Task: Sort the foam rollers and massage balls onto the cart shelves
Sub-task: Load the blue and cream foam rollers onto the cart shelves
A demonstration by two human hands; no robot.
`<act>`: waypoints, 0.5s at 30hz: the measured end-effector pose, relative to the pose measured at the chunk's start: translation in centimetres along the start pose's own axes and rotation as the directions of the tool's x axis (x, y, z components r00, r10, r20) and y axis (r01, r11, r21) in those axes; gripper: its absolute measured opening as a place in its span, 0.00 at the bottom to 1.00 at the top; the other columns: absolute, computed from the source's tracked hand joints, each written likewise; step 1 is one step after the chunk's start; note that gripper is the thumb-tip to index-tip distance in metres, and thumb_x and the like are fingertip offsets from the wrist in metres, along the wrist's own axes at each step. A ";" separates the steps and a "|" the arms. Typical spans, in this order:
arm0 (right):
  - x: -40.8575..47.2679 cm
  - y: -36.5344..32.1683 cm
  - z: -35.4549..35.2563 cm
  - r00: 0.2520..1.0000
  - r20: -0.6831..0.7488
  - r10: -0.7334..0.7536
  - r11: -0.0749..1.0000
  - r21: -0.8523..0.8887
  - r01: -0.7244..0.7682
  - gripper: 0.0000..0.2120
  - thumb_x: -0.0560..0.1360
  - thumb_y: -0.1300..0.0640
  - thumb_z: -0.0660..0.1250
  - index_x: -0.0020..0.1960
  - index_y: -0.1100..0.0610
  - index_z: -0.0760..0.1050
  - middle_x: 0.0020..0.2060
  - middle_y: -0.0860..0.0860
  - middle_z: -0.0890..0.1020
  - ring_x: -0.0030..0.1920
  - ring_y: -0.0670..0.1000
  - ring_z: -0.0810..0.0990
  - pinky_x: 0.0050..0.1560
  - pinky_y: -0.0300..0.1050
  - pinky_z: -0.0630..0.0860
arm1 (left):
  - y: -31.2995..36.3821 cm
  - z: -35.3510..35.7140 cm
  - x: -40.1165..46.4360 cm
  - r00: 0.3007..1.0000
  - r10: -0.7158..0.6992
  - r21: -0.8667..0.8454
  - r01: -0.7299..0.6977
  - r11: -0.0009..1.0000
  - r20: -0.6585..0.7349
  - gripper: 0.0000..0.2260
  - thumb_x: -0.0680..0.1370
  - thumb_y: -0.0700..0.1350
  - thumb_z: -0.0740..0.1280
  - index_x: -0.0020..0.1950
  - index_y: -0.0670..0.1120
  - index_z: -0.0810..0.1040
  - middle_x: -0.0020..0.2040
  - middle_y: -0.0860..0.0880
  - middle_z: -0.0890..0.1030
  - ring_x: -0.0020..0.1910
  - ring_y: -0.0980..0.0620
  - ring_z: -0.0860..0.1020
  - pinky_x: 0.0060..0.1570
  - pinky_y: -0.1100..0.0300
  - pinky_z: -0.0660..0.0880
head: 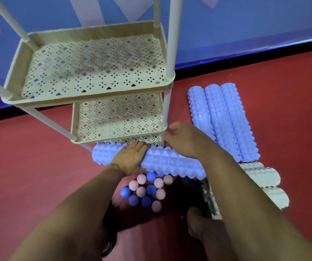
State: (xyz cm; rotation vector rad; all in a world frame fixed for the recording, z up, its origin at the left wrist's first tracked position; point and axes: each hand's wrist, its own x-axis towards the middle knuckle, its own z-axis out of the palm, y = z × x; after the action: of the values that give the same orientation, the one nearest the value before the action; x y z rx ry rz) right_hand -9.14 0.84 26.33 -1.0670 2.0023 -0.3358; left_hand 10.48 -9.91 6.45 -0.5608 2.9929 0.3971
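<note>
Lavender foam roller (170, 162) lies crosswise at the cart's (87, 97) bottom shelf edge, the left hand (130, 159) curled over its middle, the right hand (181, 138) resting on it with relaxed fingers. Beneath, pink and blue massage balls (147, 191) cluster on the red floor (38, 166); 3 lavender rollers (222, 119) lie near the cart's right side.

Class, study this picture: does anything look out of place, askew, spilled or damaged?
Nothing looks damaged. The spiky balls lie loose on the floor beside the cart, and its visible shelves hold nothing. The left hand grips one blue roller; three more lie neatly together.
</note>
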 end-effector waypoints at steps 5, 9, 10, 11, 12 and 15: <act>-1.2 1.4 0.4 0.984 -0.079 -0.158 0.969 -0.206 0.139 0.19 0.81 0.43 0.61 0.66 0.53 0.74 0.61 0.53 0.79 0.62 0.56 0.76 0.61 0.52 0.73 | -0.1 -0.8 1.1 0.999 0.039 0.012 -0.038 0.999 -0.027 0.34 0.72 0.62 0.71 0.70 0.40 0.73 0.60 0.43 0.76 0.55 0.42 0.74 0.56 0.46 0.75; -2.3 2.3 -0.3 0.981 -0.070 -0.181 0.943 -0.296 0.153 0.20 0.82 0.44 0.60 0.71 0.50 0.70 0.65 0.51 0.75 0.66 0.55 0.73 0.64 0.52 0.71 | -1.0 -0.7 0.7 0.998 0.051 0.067 -0.053 0.996 0.020 0.37 0.70 0.61 0.69 0.72 0.39 0.72 0.60 0.43 0.77 0.55 0.42 0.75 0.56 0.47 0.76; -2.5 2.3 -0.5 0.983 -0.052 -0.177 0.938 -0.310 0.153 0.20 0.82 0.44 0.59 0.71 0.50 0.70 0.66 0.52 0.75 0.66 0.55 0.73 0.64 0.52 0.71 | -1.0 -0.6 0.6 0.998 0.056 0.088 -0.058 0.994 0.026 0.37 0.69 0.61 0.66 0.72 0.38 0.72 0.60 0.42 0.77 0.55 0.41 0.75 0.56 0.48 0.77; -2.6 2.3 -0.6 0.986 -0.031 -0.164 0.939 -0.311 0.146 0.20 0.82 0.44 0.59 0.71 0.50 0.70 0.66 0.52 0.75 0.67 0.55 0.73 0.64 0.52 0.71 | -0.9 -0.6 0.6 0.998 0.061 0.110 -0.063 0.992 0.029 0.37 0.69 0.61 0.63 0.71 0.38 0.73 0.60 0.42 0.77 0.55 0.41 0.75 0.56 0.48 0.77; -2.7 2.2 -0.7 0.989 -0.010 -0.146 0.943 -0.303 0.136 0.20 0.82 0.43 0.58 0.71 0.50 0.70 0.67 0.53 0.75 0.66 0.55 0.73 0.64 0.52 0.71 | -0.9 -0.4 0.6 0.997 0.068 0.123 -0.070 0.990 0.025 0.37 0.69 0.60 0.62 0.71 0.38 0.73 0.60 0.42 0.78 0.55 0.41 0.75 0.56 0.48 0.77; -2.6 2.0 -0.9 0.993 0.037 -0.112 0.953 -0.280 0.118 0.20 0.83 0.43 0.58 0.71 0.49 0.69 0.68 0.53 0.74 0.67 0.55 0.73 0.64 0.51 0.71 | -1.1 0.4 0.7 0.997 0.078 0.114 -0.078 0.990 0.007 0.35 0.69 0.56 0.68 0.71 0.38 0.73 0.60 0.42 0.77 0.57 0.41 0.77 0.59 0.48 0.75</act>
State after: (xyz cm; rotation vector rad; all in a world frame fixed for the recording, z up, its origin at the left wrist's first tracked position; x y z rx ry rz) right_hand -10.19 3.96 27.24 -1.3621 2.0138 -0.0986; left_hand 10.25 -10.98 5.74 -0.4342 3.0176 0.2287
